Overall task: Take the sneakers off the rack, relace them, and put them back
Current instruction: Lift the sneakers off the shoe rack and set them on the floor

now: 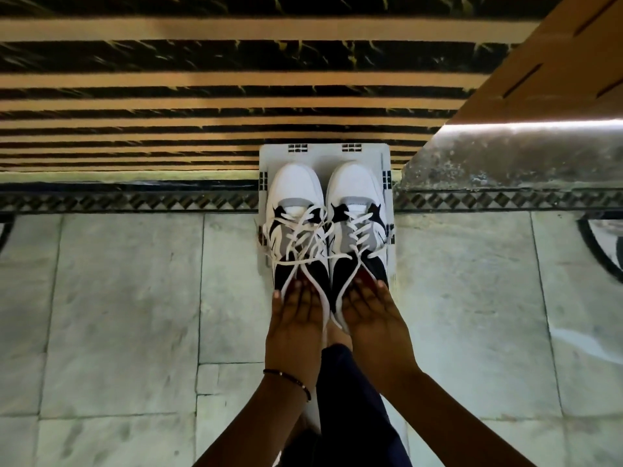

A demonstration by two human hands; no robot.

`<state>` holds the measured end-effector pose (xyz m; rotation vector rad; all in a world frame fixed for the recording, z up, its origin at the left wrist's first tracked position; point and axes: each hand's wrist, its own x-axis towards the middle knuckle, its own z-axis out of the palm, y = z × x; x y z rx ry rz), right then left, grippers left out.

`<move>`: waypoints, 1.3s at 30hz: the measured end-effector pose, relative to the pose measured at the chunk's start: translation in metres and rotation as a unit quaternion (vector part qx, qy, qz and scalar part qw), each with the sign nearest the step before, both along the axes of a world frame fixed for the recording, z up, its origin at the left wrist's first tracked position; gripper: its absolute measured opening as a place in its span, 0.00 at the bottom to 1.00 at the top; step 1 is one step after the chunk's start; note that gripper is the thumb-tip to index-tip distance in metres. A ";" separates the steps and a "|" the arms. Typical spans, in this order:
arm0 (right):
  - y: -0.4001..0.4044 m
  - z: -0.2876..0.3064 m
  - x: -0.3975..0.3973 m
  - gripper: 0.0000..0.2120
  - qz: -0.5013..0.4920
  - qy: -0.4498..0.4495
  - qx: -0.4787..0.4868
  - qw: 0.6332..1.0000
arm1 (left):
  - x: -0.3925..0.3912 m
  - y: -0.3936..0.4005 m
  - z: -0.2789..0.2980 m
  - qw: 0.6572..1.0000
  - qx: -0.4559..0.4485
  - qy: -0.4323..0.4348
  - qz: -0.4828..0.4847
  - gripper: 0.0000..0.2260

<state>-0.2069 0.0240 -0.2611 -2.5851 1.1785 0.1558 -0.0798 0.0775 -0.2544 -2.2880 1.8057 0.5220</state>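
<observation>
Two white, grey and black sneakers stand side by side, toes pointing away, on a white plastic rack (323, 153). My left hand (295, 318) cups the heel of the left sneaker (293, 210). My right hand (369, 311) cups the heel of the right sneaker (357, 207). Loose white laces (303, 244) cross over both tongues and trail down between my hands. A thin beaded bracelet (290, 379) circles my left wrist.
Pale marble floor tiles (118, 298) spread to both sides. A patterned tile border (135, 200) runs below a black-and-tan striped wall (202, 96). A wooden panel and stone ledge (522, 156) stand at the right. My dark trouser leg (350, 399) shows between my forearms.
</observation>
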 end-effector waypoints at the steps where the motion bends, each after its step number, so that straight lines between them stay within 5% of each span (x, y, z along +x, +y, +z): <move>1: 0.010 0.001 -0.003 0.30 0.003 0.003 0.002 1.000 | -0.003 0.012 0.001 1.000 -0.001 0.011 0.003 0.31; 5: 0.067 0.006 -0.013 0.28 0.002 0.004 -0.008 1.000 | -0.014 0.069 0.006 0.999 -0.039 0.009 -0.004 0.24; 9: 0.127 0.015 -0.029 0.27 0.003 -0.006 0.005 1.000 | -0.027 0.127 0.013 0.998 -0.013 0.062 0.001 0.33; 16: 0.209 -0.005 -0.071 0.20 -0.014 -0.013 0.049 0.999 | -0.055 0.200 0.002 0.994 0.004 0.108 -0.018 0.28; 28: 0.201 -0.190 -0.090 0.23 0.002 0.007 0.111 0.994 | -0.079 0.188 -0.172 0.994 0.065 0.079 -0.034 0.29; 32: 0.179 -0.263 -0.078 0.30 0.028 0.018 0.099 0.995 | -0.062 0.171 -0.250 0.995 0.062 0.061 -0.053 0.19; 39: 0.169 -0.323 -0.085 0.15 0.130 -0.026 0.037 0.991 | -0.066 0.179 -0.310 0.989 0.104 0.028 -0.098 0.22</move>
